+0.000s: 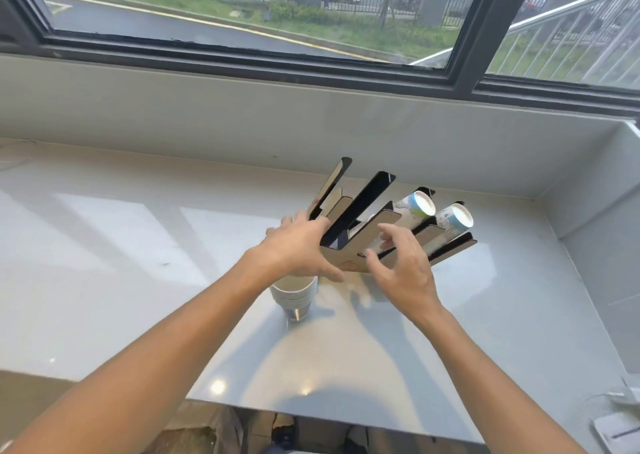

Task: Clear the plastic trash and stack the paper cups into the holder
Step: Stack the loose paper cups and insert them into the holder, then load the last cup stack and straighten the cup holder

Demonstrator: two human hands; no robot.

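Observation:
A black and brown cup holder [360,208] with several slots is tilted back, its slots pointing up and to the right. Two stacks of paper cups [420,204] with blue-green print lie in its right-hand slots, bottoms showing. My left hand [298,246] grips the holder's lower left end. Spread fingers of my right hand [405,263] hover at the holder's front panel; I cannot tell whether they touch it. An upright stack of white paper cups [294,296] stands on the counter just below my left hand.
The glossy white counter [121,246] runs under a window, with a wall ledge behind and a side wall at the right. Papers and a white cable [620,415] lie at the lower right. The counter's front edge is near me.

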